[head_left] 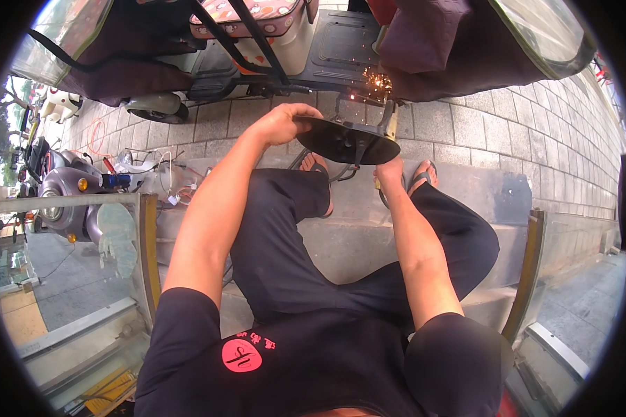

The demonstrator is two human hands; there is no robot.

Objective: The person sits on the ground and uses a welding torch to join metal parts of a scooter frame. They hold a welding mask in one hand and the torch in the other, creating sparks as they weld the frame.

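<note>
My left hand (284, 124) is closed on the near left edge of a black welding shield (334, 142), which is tilted between me and a small electric vehicle. My right hand (389, 170), just past the shield's right edge, is wrapped around what looks like a welding electrode holder (392, 125) with yellowish metal on it. Orange sparks (378, 81) fly from its far end, at the lower edge of the vehicle's black footboard (341, 52). The shield and my fist hide part of the holder.
A pink patterned seat (247, 17) and dark covers (459, 48) hang over the vehicle. A grey scooter (69, 194), wires and a blue can (115, 181) are to the left. Glass panels with posts (147, 243) flank the steps I sit on. My sandalled feet are below the shield.
</note>
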